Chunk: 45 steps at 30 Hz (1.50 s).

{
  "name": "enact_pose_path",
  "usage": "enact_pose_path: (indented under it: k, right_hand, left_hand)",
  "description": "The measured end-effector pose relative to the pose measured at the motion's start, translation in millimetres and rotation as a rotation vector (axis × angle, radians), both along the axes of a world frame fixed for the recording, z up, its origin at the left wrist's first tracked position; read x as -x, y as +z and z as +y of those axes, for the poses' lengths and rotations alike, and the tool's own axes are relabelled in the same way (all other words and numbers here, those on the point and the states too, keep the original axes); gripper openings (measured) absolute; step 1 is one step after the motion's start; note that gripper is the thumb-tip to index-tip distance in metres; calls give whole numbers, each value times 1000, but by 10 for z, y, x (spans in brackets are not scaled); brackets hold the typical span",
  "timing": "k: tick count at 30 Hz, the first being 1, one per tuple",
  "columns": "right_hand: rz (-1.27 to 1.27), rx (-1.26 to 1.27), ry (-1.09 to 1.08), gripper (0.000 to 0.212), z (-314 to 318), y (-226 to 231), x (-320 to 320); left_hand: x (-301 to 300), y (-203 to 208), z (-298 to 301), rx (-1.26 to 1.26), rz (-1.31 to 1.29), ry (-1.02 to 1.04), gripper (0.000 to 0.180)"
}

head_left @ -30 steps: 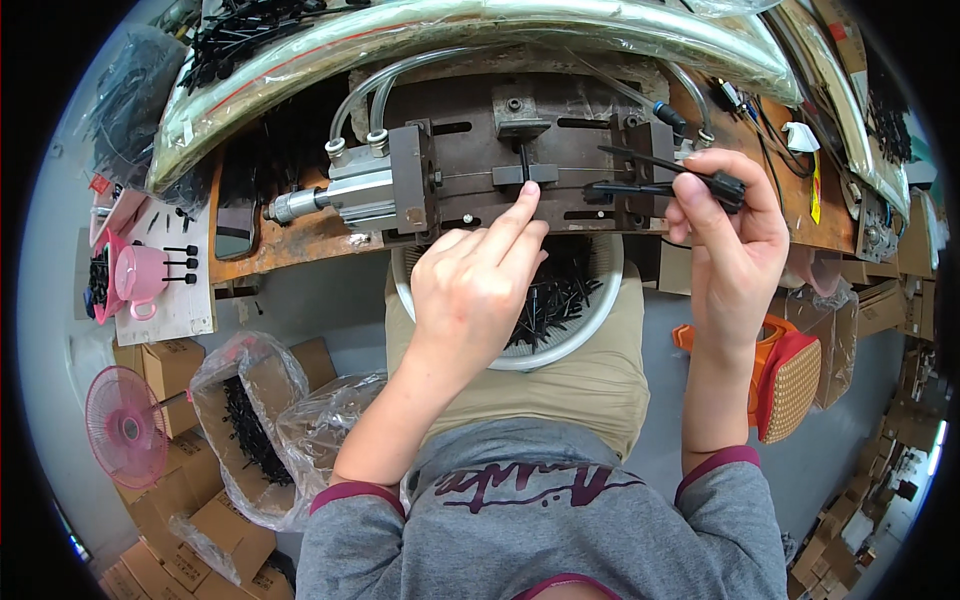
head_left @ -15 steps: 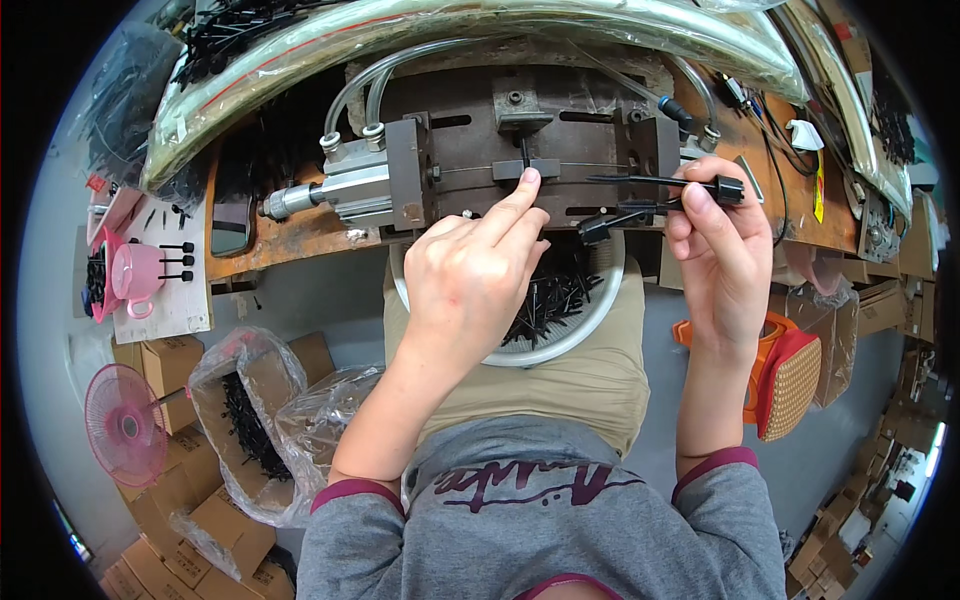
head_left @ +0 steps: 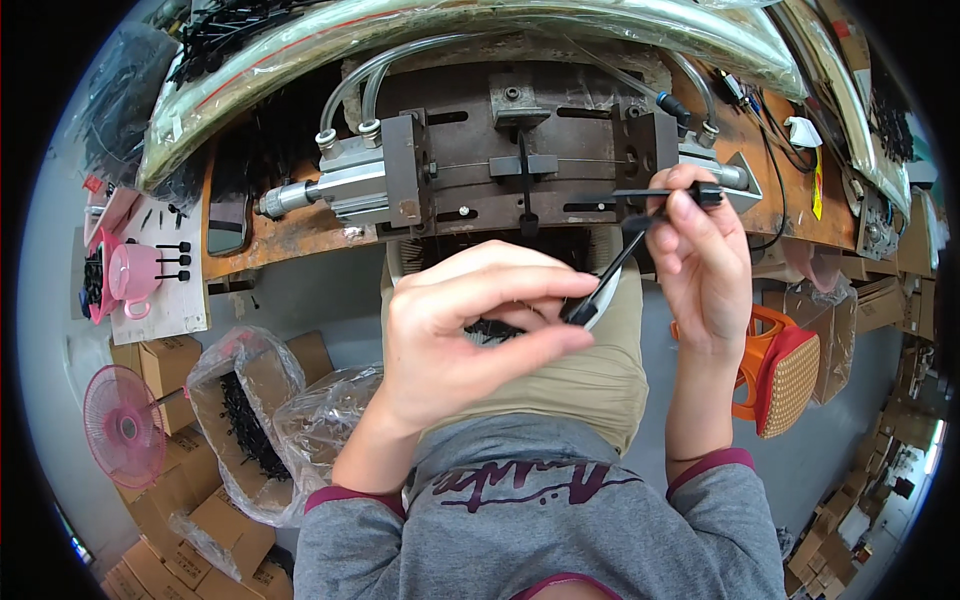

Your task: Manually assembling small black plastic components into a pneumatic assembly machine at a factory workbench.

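Observation:
My right hand [head_left: 702, 255] is closed on several thin black plastic rods with thick heads. One rod [head_left: 708, 194] points left from between its thumb and fingers. Another black rod [head_left: 606, 283] slants down from that hand, its thick head between the fingertips and thumb of my left hand [head_left: 450, 335]. The left thumb and forefinger are apart around that head, and I cannot tell whether they touch it. A single black rod [head_left: 526, 180] lies across the small block at the middle of the dark metal fixture [head_left: 470, 140], its head toward me.
Silver air cylinders [head_left: 358, 182] with clear hoses flank the fixture on the wooden bench [head_left: 265, 245]. A white-rimmed tub of black rods sits on my lap, mostly behind my left hand. A pink cup [head_left: 133, 272], a pink fan [head_left: 125, 425] and an orange stool [head_left: 785, 380] stand around.
My left hand has come off the fixture's centre toward me and opened beside the slanting rod. A rod now lies across the fixture's block. My right hand has shifted slightly left.

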State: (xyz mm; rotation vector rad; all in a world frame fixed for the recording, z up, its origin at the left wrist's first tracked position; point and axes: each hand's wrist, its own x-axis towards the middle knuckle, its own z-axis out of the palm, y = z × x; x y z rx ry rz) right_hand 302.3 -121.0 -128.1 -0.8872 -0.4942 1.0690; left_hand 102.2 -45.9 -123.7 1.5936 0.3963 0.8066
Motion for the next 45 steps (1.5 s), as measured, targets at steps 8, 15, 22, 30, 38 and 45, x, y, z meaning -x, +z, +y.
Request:
enact_pose_path:
  k: [8, 15, 22, 30, 38, 45]
  right_hand:
    - [-497, -63, -391, 18, -33, -25, 65]
    - [-1133, -195, -570, 24, -80, -44, 58]
    - [-1594, -284, -608, 27, -101, 6, 87]
    - [-1826, -458, -544, 32, -84, -93, 159]
    - [-1907, -585, -437, 28, -7, -114, 295]
    - [-1851, -579, -385, 34, 104, -259, 224]
  left_hand:
    - [-70, -364, 45, -662, 314, 396, 27]
    - [-199, -349, 139, -980, 558, 437, 22]
    - [-218, -351, 177, -958, 527, 432, 23]
    - [-182, -242, 148, -419, 424, 286, 19]
    - [-118, -128, -179, 110, -42, 127, 43]
    - [-46, -197, -131, -112, 21, 282, 39]
